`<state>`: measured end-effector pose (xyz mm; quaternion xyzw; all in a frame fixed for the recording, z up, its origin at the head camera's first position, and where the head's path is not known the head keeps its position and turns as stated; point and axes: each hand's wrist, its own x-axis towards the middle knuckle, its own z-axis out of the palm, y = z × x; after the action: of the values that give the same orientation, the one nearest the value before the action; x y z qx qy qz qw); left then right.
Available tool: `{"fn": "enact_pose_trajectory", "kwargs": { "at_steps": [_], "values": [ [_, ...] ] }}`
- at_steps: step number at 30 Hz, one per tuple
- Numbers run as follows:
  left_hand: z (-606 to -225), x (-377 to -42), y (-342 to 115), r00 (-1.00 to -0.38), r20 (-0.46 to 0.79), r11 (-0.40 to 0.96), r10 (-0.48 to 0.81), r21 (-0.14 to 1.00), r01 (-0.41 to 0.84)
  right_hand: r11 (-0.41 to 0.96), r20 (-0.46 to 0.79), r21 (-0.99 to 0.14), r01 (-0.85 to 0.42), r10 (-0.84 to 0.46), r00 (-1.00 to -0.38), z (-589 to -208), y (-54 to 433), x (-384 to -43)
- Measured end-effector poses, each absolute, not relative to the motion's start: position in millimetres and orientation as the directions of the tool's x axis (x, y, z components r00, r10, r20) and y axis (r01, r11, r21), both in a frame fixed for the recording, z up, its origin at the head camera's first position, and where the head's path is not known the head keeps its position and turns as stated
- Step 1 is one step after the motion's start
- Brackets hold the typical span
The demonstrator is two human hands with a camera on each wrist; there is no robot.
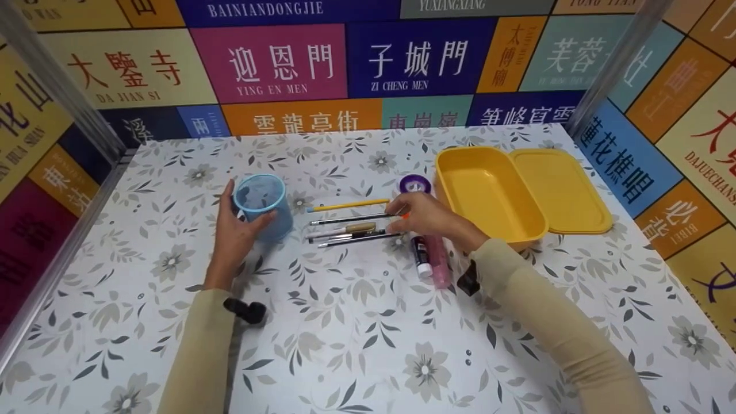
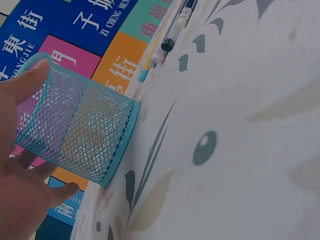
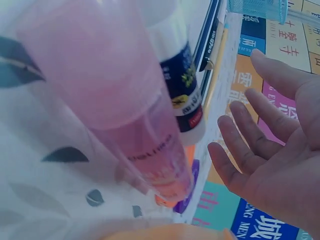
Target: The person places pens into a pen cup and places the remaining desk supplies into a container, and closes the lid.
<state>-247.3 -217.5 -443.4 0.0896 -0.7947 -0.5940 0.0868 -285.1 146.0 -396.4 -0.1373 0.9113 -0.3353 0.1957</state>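
Our left hand (image 1: 233, 237) grips the upright cup (image 1: 268, 201) while our right hand (image 1: 424, 214), fingers parted, hovers by the pens (image 1: 359, 227) on the worktop (image 1: 322, 345), seemingly mid-reach, which calls for a light pinch.

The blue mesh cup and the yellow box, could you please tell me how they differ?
The blue mesh cup is round and see-through; the yellow box is oblong and solid-walled. The cup is narrower than the box. The left hand holds the cup, while no hand holds the box. Both have open tops.
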Motion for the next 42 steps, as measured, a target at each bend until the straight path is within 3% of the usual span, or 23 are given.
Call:
{"fn": "enact_pose_trajectory", "kwargs": {
  "at_steps": [11,19,42],
  "values": [
    [-460.4,-247.9,-217.2,-0.968,0.095,0.222,-0.232,0.974,0.043,0.676,-0.33,-0.737,-0.018,-0.382,-0.863,-408.2,149.2,-291.5],
    [-458.7,-247.5,-213.5,-0.96,-0.071,0.084,-0.272,0.992,-0.097,0.675,-0.371,-0.737,0.037,-0.359,-0.856,-414.4,149.2,-293.9],
    [-451.8,-247.7,-207.5,-0.95,-0.135,0.109,-0.28,0.979,-0.172,0.712,-0.238,-0.69,-0.13,-0.393,-0.888,-426.7,151.5,-292.2]
  ]
}}
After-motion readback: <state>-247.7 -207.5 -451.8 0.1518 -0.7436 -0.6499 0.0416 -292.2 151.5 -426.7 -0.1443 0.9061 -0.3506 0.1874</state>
